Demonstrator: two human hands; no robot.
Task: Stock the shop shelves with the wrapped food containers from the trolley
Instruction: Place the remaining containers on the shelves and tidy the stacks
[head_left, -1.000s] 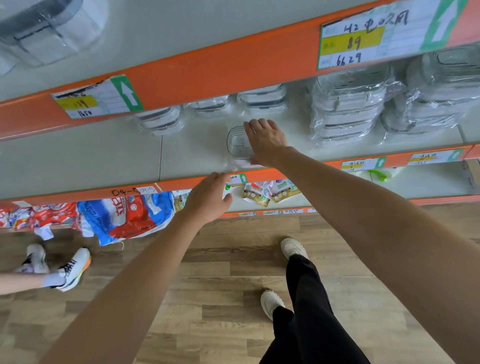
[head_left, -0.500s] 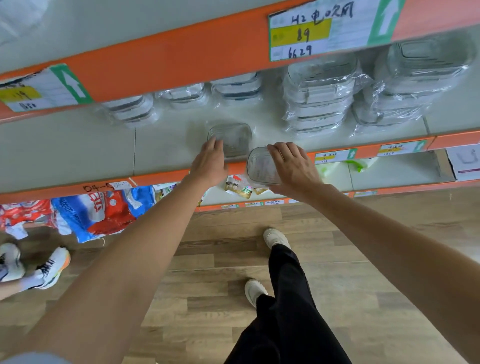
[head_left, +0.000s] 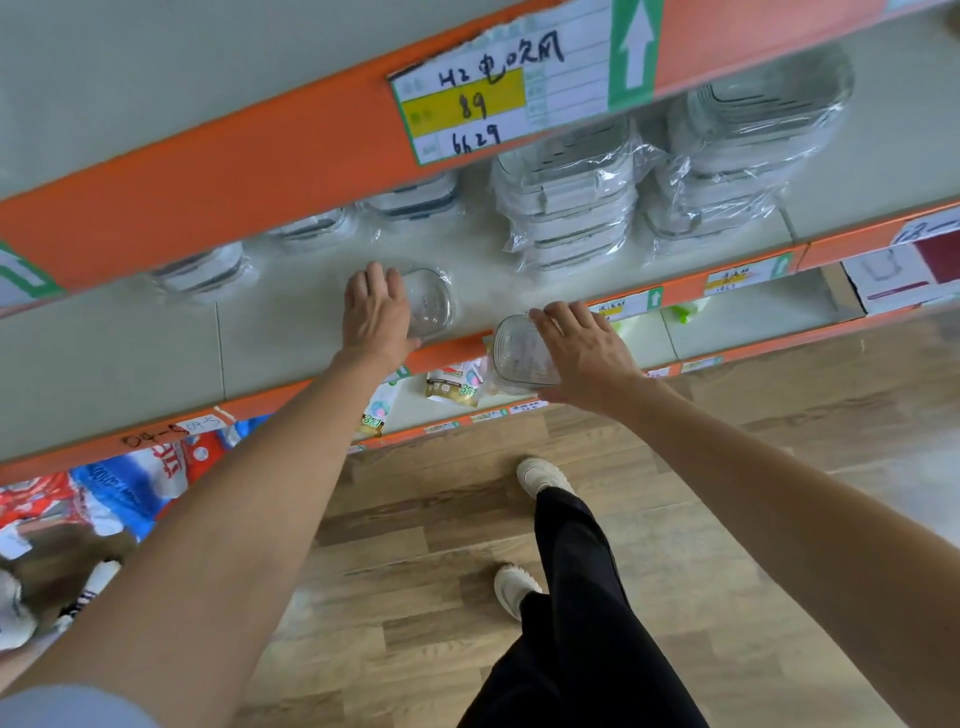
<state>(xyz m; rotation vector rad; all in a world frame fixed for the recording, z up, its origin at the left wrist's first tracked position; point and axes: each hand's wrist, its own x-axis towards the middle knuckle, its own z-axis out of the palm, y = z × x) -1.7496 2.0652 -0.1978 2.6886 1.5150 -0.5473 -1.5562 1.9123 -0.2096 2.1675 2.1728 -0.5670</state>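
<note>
Fingers (head_left: 375, 283) of the left hand (head_left: 376, 314) lie fairly straight on a small wrapped container (head_left: 428, 301) sitting on the shelf (head_left: 291, 317); the right hand (head_left: 587, 351) curls round a second container (head_left: 519, 353) held just off the shelf's orange front edge (head_left: 457, 345).

From the head camera: both containers are clear and wrapped in film, near each other but apart. Further back on the same shelf stand two taller stacks of wrapped containers (head_left: 571, 208), with single low ones (head_left: 410, 200) to their left. A handwritten price label (head_left: 498, 98) hangs on the shelf edge above. Bright packets (head_left: 130, 483) fill a lower shelf over the wooden floor (head_left: 415, 545).
</note>
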